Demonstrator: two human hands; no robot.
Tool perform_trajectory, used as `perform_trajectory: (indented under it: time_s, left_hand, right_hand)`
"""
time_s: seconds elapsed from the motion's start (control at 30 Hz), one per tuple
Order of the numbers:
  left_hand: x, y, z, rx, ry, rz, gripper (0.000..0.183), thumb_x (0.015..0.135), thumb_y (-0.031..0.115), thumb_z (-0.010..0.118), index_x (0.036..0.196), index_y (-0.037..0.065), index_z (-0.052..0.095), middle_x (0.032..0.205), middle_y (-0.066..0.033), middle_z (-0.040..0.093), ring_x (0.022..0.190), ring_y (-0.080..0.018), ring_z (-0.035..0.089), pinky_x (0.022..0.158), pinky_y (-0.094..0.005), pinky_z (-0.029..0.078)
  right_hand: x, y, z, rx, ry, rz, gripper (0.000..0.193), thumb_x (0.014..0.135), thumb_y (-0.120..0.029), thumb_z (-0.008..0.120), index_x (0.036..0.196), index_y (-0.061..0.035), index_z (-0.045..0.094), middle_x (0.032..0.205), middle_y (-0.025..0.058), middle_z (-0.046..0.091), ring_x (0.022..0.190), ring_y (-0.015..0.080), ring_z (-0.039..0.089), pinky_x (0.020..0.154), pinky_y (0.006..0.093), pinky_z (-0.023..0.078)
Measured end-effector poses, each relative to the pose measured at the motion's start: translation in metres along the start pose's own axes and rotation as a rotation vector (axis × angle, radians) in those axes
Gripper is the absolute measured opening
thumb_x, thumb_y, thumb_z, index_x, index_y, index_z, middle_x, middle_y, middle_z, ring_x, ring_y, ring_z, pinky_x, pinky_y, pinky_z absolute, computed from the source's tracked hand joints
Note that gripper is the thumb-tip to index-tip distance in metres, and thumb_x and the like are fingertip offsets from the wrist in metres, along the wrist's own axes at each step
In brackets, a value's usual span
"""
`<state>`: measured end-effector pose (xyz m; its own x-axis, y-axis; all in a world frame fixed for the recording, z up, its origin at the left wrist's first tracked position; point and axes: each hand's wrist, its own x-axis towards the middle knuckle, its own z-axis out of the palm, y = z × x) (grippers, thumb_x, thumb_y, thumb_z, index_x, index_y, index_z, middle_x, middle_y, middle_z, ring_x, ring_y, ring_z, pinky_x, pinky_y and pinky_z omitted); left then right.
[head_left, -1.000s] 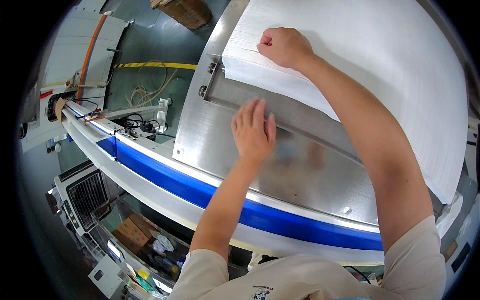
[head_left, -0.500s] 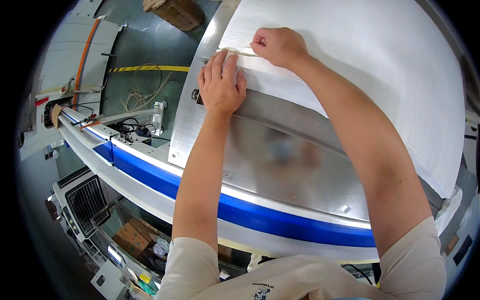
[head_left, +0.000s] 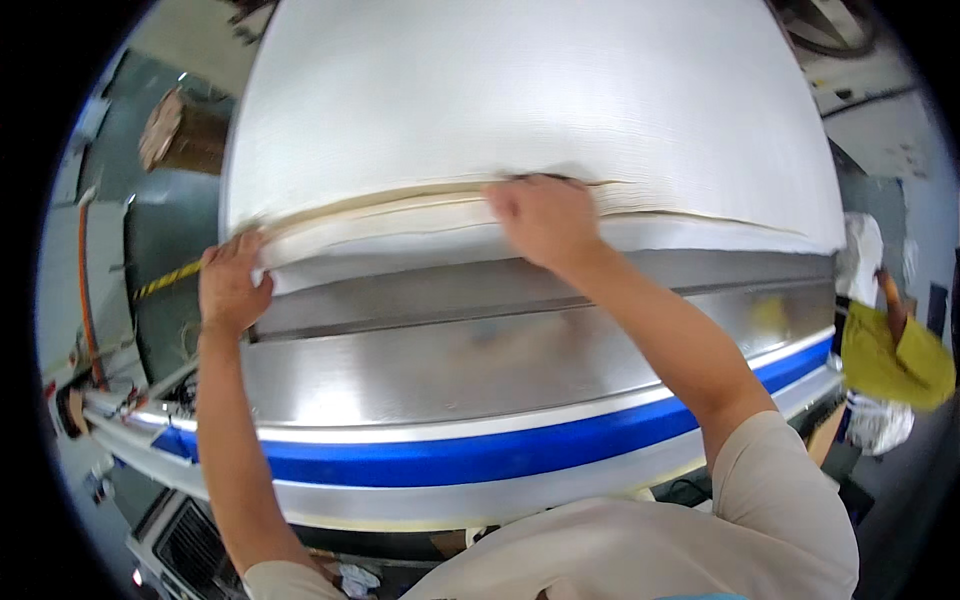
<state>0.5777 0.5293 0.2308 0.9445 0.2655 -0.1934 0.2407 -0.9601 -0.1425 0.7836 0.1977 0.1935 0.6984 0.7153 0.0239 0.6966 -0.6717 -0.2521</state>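
A thick stack of thin white sheets, apparently fabric [head_left: 520, 90], covers the metal table. Its near edge is lifted and parted into cream-coloured layers, with a gap running between them. At the left end of that edge, my left hand [head_left: 232, 285] has its slightly blurred fingers over the corner and its thumb below. My right hand [head_left: 545, 220] is closed around the lifted edge near the middle; its fingertips are hidden and blurred.
The bare metal tabletop [head_left: 350, 375] runs between the stack and a blue-striped rail [head_left: 480, 458] in front of me. A brown bundle [head_left: 185, 130] stands on the floor at far left. Toward the right, a person's arm holds yellow-green cloth [head_left: 895, 355] beside the table.
My view has swung right. My hands have spread apart, the right hand moving along the edge away from the left. More of the layered edge is raised and parted. A co-worker's arm now shows.
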Motion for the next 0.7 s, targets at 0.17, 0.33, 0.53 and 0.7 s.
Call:
perform_trajectory:
  time_s: [0.17,0.33,0.53,0.7]
  left_hand:
    - [0.048,0.051,-0.026,0.22,-0.365,-0.106,0.04,0.074,0.013,0.057,0.114,0.013,0.054,0.111,-0.0098,0.059,0.101,-0.0273,0.058,0.088,-0.0412,0.041]
    - [0.064,0.008,0.036,0.48,-0.384,-0.039,0.023,0.083,0.011,0.051,0.104,0.01,0.059,0.105,-0.0078,0.062,0.102,-0.0248,0.058,0.082,-0.0402,0.046]
    - [0.067,-0.021,0.055,0.437,-0.317,-0.085,0.028,0.085,0.002,0.047,0.108,0.007,0.061,0.103,-0.0163,0.063,0.093,-0.0337,0.06,0.079,-0.0424,0.048]
    - [0.059,-0.044,0.071,0.278,-0.265,-0.232,0.027,0.084,0.005,0.048,0.108,0.005,0.06,0.099,-0.0178,0.063,0.094,-0.0353,0.059,0.078,-0.0451,0.048]
  right_hand:
    - [-0.077,0.212,-0.052,-0.311,0.006,0.288,0.059,0.093,-0.047,0.034,0.061,-0.0089,0.066,0.063,0.0117,0.064,0.063,0.0302,0.063,0.073,0.0447,0.047]
    - [-0.148,0.393,-0.109,-0.591,0.014,0.339,0.039,0.092,-0.04,0.042,0.074,-0.0129,0.063,0.066,0.0065,0.065,0.061,0.0261,0.063,0.076,0.0496,0.046]
    - [-0.185,0.51,-0.15,-0.577,-0.166,0.654,0.07,0.094,-0.053,0.018,0.092,-0.0047,0.069,0.093,0.0173,0.066,0.101,0.0284,0.059,0.107,0.0421,0.023]
    - [-0.227,0.64,-0.178,-0.8,-0.543,0.633,0.042,0.092,-0.038,0.036,0.111,-0.0112,0.063,0.11,0.0156,0.062,0.107,0.0275,0.057,0.099,0.0431,0.037]
